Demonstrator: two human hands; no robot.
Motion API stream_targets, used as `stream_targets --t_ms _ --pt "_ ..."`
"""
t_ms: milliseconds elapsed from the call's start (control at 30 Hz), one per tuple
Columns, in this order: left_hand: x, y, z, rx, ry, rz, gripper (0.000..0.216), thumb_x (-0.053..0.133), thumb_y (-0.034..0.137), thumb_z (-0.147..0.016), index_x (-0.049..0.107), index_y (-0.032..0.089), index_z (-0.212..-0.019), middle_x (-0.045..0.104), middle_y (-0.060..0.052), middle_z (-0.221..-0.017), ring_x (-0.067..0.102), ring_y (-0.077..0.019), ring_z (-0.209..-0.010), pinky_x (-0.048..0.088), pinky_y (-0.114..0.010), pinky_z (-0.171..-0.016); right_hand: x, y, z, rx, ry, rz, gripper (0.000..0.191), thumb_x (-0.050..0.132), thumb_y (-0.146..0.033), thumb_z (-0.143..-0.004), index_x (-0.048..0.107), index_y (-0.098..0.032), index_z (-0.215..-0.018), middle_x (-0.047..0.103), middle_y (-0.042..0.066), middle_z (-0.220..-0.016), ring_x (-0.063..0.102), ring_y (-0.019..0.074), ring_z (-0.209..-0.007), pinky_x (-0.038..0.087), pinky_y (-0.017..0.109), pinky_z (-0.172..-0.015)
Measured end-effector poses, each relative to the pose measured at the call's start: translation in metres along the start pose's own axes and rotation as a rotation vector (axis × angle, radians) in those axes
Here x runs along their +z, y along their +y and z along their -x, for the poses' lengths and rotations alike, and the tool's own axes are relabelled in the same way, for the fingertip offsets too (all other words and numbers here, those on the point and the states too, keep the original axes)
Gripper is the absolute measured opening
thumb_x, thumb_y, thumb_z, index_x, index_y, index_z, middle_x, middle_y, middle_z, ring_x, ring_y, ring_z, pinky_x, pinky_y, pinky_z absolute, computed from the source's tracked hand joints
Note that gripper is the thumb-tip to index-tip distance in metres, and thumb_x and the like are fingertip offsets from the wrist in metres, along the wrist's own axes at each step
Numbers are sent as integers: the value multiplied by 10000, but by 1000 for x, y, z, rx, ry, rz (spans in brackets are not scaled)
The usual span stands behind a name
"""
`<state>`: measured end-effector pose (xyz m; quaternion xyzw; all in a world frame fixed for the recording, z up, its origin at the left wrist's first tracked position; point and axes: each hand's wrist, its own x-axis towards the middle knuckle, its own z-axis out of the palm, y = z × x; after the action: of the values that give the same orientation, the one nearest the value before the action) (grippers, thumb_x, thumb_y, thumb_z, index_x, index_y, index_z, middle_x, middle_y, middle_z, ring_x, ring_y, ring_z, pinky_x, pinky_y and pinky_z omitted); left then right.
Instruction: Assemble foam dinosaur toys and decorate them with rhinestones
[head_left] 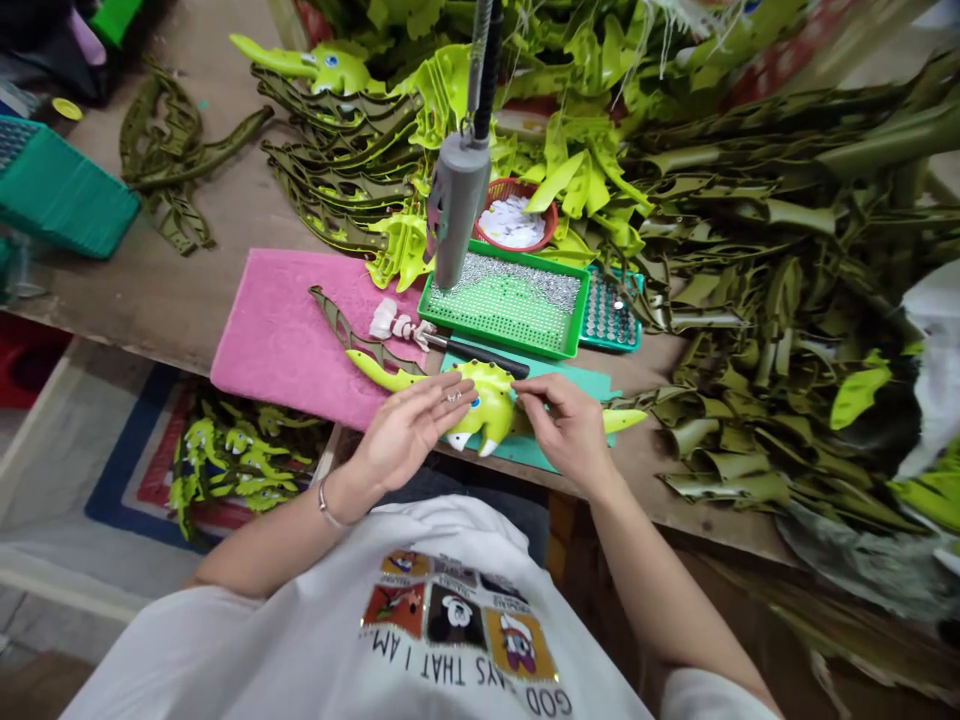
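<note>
A lime-green plastic dinosaur toy [491, 405] with white claws lies on a teal mat [592, 382] at the table's near edge. My left hand [412, 425] rests flat on its left side, fingers stretched out over the head end. My right hand [566, 425] pinches the toy's back at its right side, fingers pressed together. A dark olive spine piece [352, 335] lies on the pink towel [285, 335] just behind the toy.
A grey powered screwdriver [457, 205] hangs over a green tray of screws [510, 300]. A hand screwdriver [480, 355] lies in front of it. A red bowl [514, 215], heaps of green and olive toy parts [750, 230], and finished dinosaurs on the floor [232, 455] surround me.
</note>
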<state>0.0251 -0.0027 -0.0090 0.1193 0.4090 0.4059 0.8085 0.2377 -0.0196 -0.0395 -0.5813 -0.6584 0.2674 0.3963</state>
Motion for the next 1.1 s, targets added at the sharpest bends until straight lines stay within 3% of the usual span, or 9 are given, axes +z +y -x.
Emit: stream_targets --t_ms 133,367,633,833,1100 --pt "-3 -13 14 -9 33 14 222 652 176 -865 726 112 -1065 710 -156 -1216 611 -333 -1255 424 -454 -1152 8 6 4 139 -3 -74 128 588 -240 -907 713 -220 -916 724 29 -828 662 156 -705 537 305 -674" --pt "-1 -19 10 22 34 67 205 642 132 -859 732 105 -1042 727 -154 -1176 675 -287 -1161 453 -438 -1116 6 -2 -3 43 3 -14 181 546 -223 -922 727 -234 -932 724 37 -843 677 173 -772 559 340 -747" --pt "-5 -15 4 61 24 70 206 621 135 -870 730 119 -1044 731 -147 -1165 679 -268 -1156 447 -415 -1109 10 2 10 227 54 -128 116 684 -329 -850 736 -226 -862 755 26 -808 682 167 -672 581 323 -667" --pt "-3 -23 4 8 2 91 197 632 118 -857 727 113 -1029 737 -139 -1148 688 -261 -1135 445 -421 -1112 12 3 10 61 106 28 95 679 -302 -871 749 -251 -832 752 31 -820 679 198 -787 542 378 -775" --pt "-1 -30 -1 -5 -4 108 187 638 115 -849 733 114 -1011 748 -133 -1123 702 -246 -1099 457 -406 -1098 22 11 10 -52 158 273 140 622 -303 -919 746 -257 -875 704 40 -822 613 213 -809 444 394 -761"
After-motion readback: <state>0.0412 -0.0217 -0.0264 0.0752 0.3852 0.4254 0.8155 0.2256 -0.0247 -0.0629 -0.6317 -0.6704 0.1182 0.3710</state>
